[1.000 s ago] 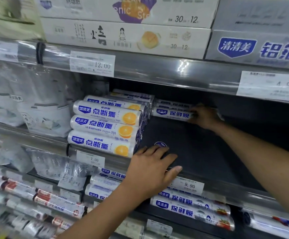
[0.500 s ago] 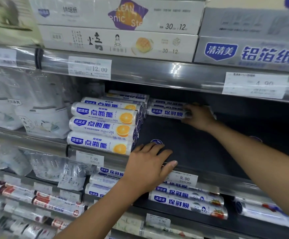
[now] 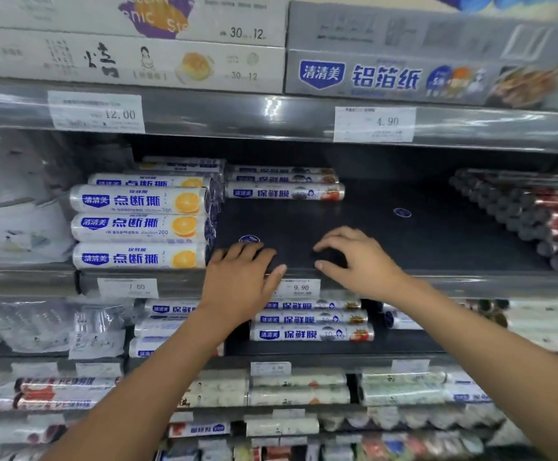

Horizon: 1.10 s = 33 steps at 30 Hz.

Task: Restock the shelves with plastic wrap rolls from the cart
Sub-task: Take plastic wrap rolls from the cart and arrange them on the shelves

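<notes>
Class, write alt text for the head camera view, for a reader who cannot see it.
The left hand and right hand rest, holding nothing, at the front edge of a dark shop shelf. Orange-print wrap rolls are stacked at its left; other rolls lie at the back.

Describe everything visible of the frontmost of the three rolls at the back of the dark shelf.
The frontmost roll is a slim cylinder in glossy film, white with a blue badge, blue characters and red fruit at its right end. It lies flat, sideways on the dark shelf, just before two like rolls. The left hand and right hand are clear of it.
</notes>
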Available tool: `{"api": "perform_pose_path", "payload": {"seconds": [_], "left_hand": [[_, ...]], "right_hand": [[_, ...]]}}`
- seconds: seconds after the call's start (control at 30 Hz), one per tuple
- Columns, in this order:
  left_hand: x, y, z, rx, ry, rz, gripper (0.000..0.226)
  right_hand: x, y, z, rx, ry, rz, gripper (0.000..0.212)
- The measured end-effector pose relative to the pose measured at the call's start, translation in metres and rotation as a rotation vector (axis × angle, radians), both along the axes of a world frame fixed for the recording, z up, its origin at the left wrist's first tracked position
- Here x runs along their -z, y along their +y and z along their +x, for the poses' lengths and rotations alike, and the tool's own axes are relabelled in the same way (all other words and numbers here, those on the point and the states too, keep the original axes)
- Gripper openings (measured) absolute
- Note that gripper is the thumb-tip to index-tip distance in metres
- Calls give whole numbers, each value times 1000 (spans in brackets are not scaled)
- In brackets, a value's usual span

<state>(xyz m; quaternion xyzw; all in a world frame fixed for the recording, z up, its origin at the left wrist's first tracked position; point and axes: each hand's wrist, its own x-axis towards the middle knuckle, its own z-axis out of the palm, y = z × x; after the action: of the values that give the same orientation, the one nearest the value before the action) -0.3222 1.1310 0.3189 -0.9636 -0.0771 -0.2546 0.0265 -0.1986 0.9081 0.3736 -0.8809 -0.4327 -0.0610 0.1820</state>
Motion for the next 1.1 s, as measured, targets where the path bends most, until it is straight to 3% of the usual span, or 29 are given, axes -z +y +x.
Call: {"api": "perform_pose_path", "payload": {"seconds": [0.1, 0.23, 0.43, 0.8, 0.9, 1.1], "left_hand": [[-1, -2, -1, -1, 6, -4, 53], [2, -20, -7, 33, -13, -57, 53], [38, -120, -38, 272, -26, -155, 50], [207, -361, -93, 473, 735, -354, 63], [225, -421, -98, 544, 856, -408, 73], [247, -527, -86, 704, 972, -383, 54]], "right_hand": [[8, -19, -12, 25, 11, 23, 36], [22, -50, -31, 19, -5, 200, 29], [76, -143, -77, 107, 59, 378, 24], [245, -417, -196, 598, 621, 254, 42], [269, -480, -232, 726, 728, 298, 41], [289, -567, -277, 904, 787, 373, 37]]}}
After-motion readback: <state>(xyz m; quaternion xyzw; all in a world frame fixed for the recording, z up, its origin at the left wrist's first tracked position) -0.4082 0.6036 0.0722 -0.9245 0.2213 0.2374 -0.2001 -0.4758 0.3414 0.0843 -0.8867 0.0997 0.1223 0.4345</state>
